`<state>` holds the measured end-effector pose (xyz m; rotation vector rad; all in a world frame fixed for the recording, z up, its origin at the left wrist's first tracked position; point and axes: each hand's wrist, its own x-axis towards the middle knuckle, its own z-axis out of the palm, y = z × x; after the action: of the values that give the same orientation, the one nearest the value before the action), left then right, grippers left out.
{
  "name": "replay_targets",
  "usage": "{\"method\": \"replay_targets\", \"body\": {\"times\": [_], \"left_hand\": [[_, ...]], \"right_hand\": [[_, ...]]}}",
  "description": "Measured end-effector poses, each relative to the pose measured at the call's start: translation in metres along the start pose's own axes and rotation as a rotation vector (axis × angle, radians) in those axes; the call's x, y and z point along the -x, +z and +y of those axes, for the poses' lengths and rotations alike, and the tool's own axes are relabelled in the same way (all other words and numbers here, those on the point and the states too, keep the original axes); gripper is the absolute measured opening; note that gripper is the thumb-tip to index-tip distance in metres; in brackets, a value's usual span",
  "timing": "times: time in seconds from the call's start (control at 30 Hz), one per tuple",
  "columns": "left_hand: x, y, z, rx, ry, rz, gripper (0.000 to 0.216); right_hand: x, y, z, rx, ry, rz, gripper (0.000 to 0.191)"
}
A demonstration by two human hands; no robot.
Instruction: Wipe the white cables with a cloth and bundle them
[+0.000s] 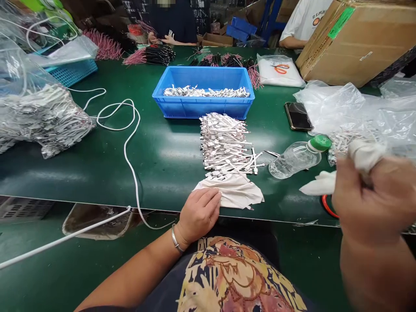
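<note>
My left hand is at the table's front edge, its fingers bent together over the left side of a cream cloth. Just beyond the cloth lies a heap of short white cable pieces with flat ends. On the right, my right hand, smeared by motion, is raised above the table and closed around a wad of white cloth. One end of that wad hangs to the left. Behind the heap, a blue bin holds more of these white pieces.
A clear bottle with a green cap lies beside the heap, near a phone. A white cord loops across the left. Bagged parts, a carton and orange scissors stand around. Two people sit opposite.
</note>
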<state>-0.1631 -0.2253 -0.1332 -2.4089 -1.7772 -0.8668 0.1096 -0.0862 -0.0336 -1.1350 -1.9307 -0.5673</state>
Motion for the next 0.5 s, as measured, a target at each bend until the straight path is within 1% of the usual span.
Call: {"method": "replay_targets", "body": {"times": [0.03,0.07,0.1,0.13,0.17,0.2,0.23,0.27,0.3,0.4,0.5], "left_hand": [[0.000,0.001,0.000,0.006,0.003,-0.001,0.032],[0.000,0.001,-0.001,0.012,0.005,-0.003,0.032],[0.000,0.001,-0.001,0.017,0.006,-0.006,0.033],[0.000,0.001,-0.001,0.018,0.004,-0.008,0.033],[0.000,0.000,-0.001,0.014,-0.001,-0.010,0.032],[0.000,-0.001,0.000,0.009,-0.009,-0.012,0.032],[0.001,-0.002,0.001,0.005,-0.016,-0.017,0.032],[0.002,-0.004,0.003,-0.001,-0.024,-0.024,0.031],[0.003,-0.005,0.005,-0.002,-0.026,-0.034,0.030],[0.005,-0.007,0.007,-0.025,-0.001,-0.072,0.026],[0.006,-0.005,0.005,-0.070,0.018,-0.087,0.029]], "right_hand": [[0.007,-0.003,-0.015,-0.115,-0.047,-0.071,0.008],[0.016,-0.003,-0.032,-0.286,-0.121,-0.213,0.006],[0.025,0.000,-0.049,-0.444,-0.200,-0.395,0.010],[0.034,0.005,-0.066,-0.504,-0.252,-0.570,0.014],[0.044,0.012,-0.080,-0.531,-0.285,-0.678,0.017],[0.054,0.018,-0.093,-0.539,-0.312,-0.749,0.020],[0.064,0.024,-0.102,-0.533,-0.327,-0.791,0.020],[0.073,0.030,-0.108,-0.535,-0.346,-0.804,0.021],[0.082,0.034,-0.112,-0.550,-0.368,-0.786,0.022],[0.102,0.047,-0.108,-0.552,-0.459,-0.645,0.027],[0.107,0.057,-0.101,-0.557,-0.575,-0.539,0.029]]}}
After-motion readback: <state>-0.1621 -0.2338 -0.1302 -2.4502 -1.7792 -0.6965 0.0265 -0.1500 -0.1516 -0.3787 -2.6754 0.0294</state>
